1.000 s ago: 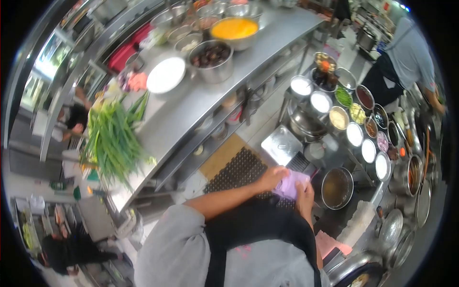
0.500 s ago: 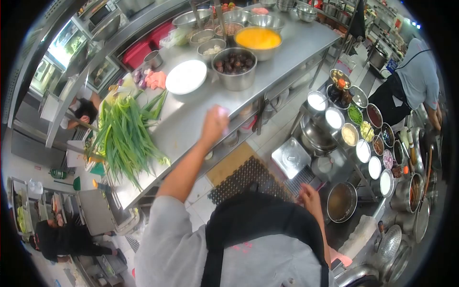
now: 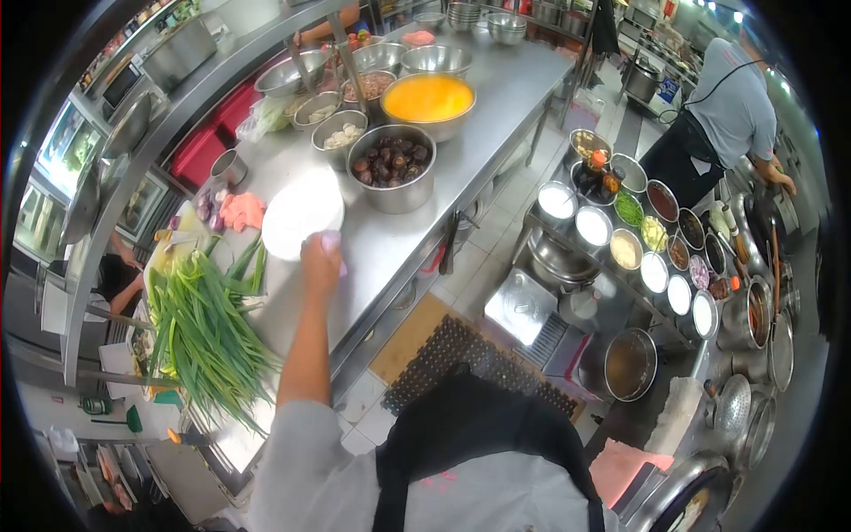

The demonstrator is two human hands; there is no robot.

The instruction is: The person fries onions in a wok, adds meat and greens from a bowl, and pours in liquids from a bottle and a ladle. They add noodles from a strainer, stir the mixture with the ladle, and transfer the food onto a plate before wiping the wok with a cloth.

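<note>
My left hand (image 3: 321, 264) is closed at the near edge of a round white plate (image 3: 303, 215) on the steel counter (image 3: 372, 257). Something small and pinkish shows at its fingers, too blurred to make out. Close by on the right stands a steel pot of dark round items (image 3: 392, 168). Long green onions (image 3: 208, 328) lie on the left, with a pink cloth (image 3: 242, 211) behind them. My right hand is out of view.
Behind the pot are a bowl of orange liquid (image 3: 429, 97) and smaller bowls. A rack of ingredient containers (image 3: 624, 250) stands to the right, near a co-worker in a grey shirt (image 3: 727, 89). A perforated black mat (image 3: 479, 359) covers the floor.
My left hand has moved left from beside the counter's front edge to the plate. My right hand has gone out of view. The camera view has shifted.
</note>
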